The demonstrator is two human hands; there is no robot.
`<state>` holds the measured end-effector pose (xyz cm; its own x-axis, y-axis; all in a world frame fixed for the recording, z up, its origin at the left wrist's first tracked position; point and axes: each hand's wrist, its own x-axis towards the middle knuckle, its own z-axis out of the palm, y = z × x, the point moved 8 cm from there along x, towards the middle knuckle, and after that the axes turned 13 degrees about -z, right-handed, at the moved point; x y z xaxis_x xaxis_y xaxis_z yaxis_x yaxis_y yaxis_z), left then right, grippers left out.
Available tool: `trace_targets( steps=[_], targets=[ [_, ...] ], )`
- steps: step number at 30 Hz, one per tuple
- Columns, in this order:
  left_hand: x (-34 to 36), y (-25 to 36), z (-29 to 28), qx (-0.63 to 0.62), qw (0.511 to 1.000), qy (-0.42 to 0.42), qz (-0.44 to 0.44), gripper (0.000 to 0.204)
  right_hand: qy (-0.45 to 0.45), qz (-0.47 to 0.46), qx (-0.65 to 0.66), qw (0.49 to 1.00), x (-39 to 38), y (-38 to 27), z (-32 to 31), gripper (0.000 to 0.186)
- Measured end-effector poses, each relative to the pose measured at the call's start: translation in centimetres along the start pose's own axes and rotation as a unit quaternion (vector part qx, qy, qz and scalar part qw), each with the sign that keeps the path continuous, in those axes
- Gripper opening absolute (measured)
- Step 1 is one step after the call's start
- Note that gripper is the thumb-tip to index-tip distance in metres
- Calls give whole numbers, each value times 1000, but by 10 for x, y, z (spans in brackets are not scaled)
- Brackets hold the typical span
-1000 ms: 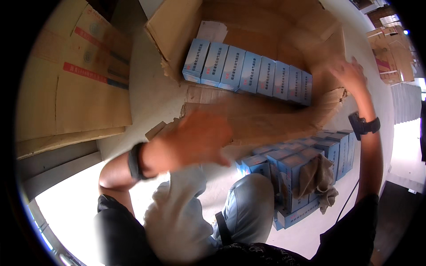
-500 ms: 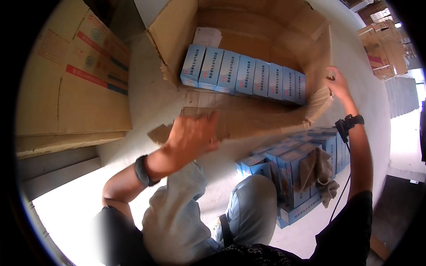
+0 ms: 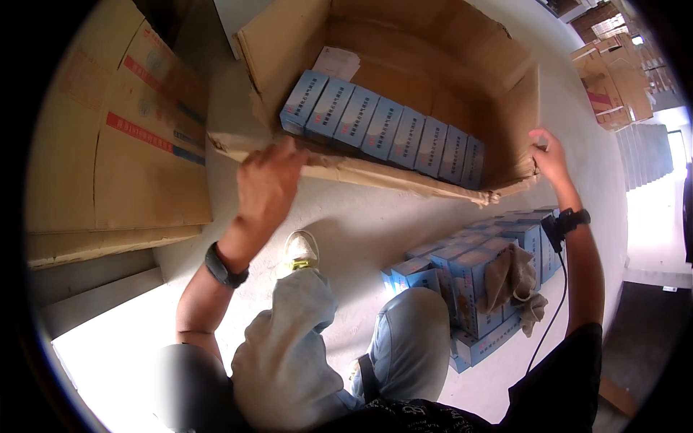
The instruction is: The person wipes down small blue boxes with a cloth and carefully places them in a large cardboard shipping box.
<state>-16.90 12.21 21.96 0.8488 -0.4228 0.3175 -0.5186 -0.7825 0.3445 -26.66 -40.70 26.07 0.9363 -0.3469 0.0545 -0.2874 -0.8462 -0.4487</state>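
A large open cardboard carton (image 3: 404, 179) lies ahead of me, its near wall raised. Inside it, a row of slim blue boxes (image 3: 382, 128) stands side by side along that wall, beside a white paper sheet (image 3: 337, 63). My left hand (image 3: 271, 180) is closed over the carton's near edge toward its left end, the fingertips partly hidden. At the right near corner, my right hand (image 3: 550, 155) grips the carton's torn rim between thumb and fingers.
More blue boxes (image 3: 469, 270) are stacked on the floor by my right knee, with a grey-brown cloth (image 3: 514, 285) draped on them. Big closed cartons (image 3: 123, 144) stand at the left. Another carton (image 3: 613, 79) sits at the far right. A black cable (image 3: 552, 314) hangs from my right wrist.
My left hand has moved left and away from me, and the near flap has come up with it. The carton has turned slightly, its row of boxes slanting more. My right hand stays at the corner.
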Motion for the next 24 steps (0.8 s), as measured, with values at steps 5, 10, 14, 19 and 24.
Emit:
trace_targets(
  steps=[5, 10, 14, 19, 24],
  targets=[
    [28, -70, -13, 47, 987, 127, -90, 21, -16, 31, 149, 988, -37, -74, 36, 27],
    [2, -163, 10, -106, 960, 146, -216, 40, -116, 37, 209, 970, -77, -168, 90, 20],
    [-66, -223, 45, -478, 763, 155, -407, 59, -228, 33, 243, 942, -110, -220, 107, 24],
    [-139, -158, 59, -633, 556, -34, -537, 102, -210, -134, 93, 964, -109, -249, 84, 35],
    [-125, -74, 35, -584, 622, -209, -478, 109, -158, -263, -2, 952, -40, -176, 30, 40]
  ],
)
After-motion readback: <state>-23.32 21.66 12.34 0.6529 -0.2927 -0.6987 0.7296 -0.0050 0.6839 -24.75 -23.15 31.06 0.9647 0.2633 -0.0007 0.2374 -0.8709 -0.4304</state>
